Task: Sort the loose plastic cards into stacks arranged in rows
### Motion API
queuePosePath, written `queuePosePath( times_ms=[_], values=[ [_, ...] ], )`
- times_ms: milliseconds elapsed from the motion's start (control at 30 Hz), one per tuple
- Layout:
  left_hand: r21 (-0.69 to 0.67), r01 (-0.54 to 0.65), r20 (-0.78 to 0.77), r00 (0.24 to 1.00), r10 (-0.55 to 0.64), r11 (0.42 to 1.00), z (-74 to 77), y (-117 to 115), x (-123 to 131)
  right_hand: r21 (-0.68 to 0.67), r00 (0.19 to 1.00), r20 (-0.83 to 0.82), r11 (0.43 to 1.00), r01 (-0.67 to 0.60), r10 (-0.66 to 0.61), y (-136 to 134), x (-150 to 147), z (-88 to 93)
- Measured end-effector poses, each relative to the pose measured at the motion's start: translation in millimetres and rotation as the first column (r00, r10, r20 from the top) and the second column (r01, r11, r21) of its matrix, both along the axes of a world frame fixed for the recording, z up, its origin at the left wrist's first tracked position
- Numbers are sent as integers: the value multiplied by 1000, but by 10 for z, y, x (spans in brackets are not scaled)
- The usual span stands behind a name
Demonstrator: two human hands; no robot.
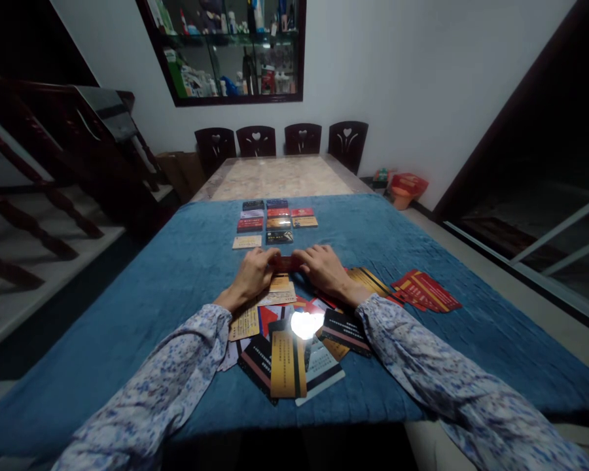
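Between my two hands a dark red card [285, 263] is pinched by its short ends, just above the cloth. My left hand [254, 271] grips its left end and my right hand [322, 267] its right end. Below them spreads a loose pile of plastic cards; a gold card [288, 364] lies on top near me, and a black card [347, 330] lies by my right forearm. A glare hides part of the pile. Beyond my hands, cards lie in short columns, among them a black card [279, 237] and a cream card [247, 242].
Several red cards [427, 291] are fanned at the right on the blue cloth [177, 340]. The bare marble tabletop [275, 175] shows at the far end, with dark chairs [303, 139] behind it. A stair railing [34, 170] stands at the left.
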State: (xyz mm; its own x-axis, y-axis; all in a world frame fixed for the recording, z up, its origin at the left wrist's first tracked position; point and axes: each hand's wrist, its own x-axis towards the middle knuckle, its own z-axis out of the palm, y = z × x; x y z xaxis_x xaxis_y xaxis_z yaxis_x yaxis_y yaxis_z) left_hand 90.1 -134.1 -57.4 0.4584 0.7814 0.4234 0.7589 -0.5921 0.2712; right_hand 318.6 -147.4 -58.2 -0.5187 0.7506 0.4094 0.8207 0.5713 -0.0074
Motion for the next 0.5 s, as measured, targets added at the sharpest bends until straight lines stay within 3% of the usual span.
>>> queuePosePath(
  times_ms=[233,500],
  values=[
    [-21,-49,-72,996,48,999,-17,-36,2,-78,998,32,996,47,-45,-28,-30,-6],
    [-43,-82,-128,989,76,996,38,-96,59,-67,1000,3,998,22,-22,-8,-42,-20]
  ],
)
